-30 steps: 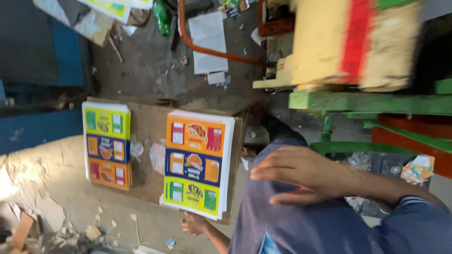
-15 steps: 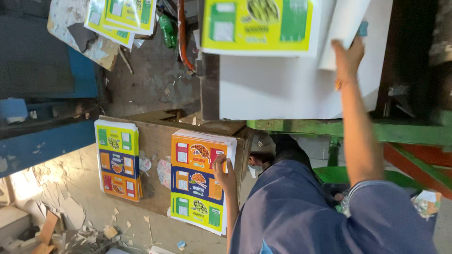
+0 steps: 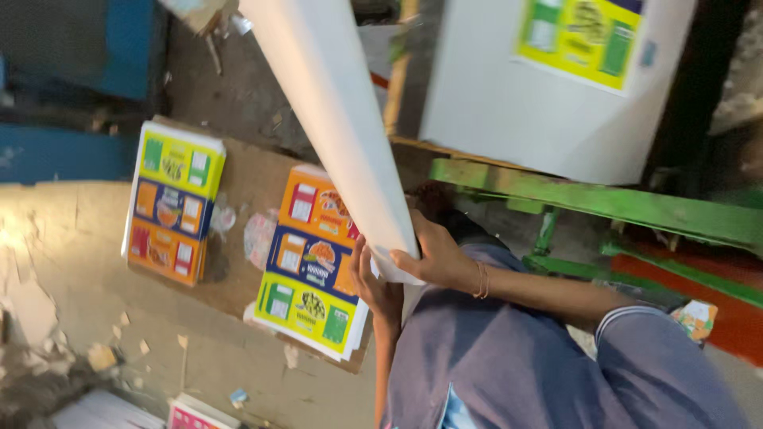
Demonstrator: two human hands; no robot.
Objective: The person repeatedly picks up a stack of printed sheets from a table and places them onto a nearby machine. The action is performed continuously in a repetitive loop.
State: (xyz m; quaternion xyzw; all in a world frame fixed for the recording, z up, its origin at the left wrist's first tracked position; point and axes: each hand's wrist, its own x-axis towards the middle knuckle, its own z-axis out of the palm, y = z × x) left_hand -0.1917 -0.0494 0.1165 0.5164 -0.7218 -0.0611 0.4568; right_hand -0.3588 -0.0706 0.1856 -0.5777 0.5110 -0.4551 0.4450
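Both hands grip the lower edge of a large white sheet (image 3: 334,119) that runs up and away out of the top of the view, its blank side facing the camera. The right hand (image 3: 433,258) is closed over the sheet's corner, fingers wrapped on top. The left hand (image 3: 377,290) holds the same edge from below, fingers curled against it. The sheet hangs just above a stack of printed sheets (image 3: 314,274) in orange, blue and yellow panels, lying on a brown board (image 3: 246,179). A second printed stack (image 3: 171,202) lies on the board, apart from the first. A green frame (image 3: 596,202) stands nearby, with another white sheet (image 3: 548,87) behind it.
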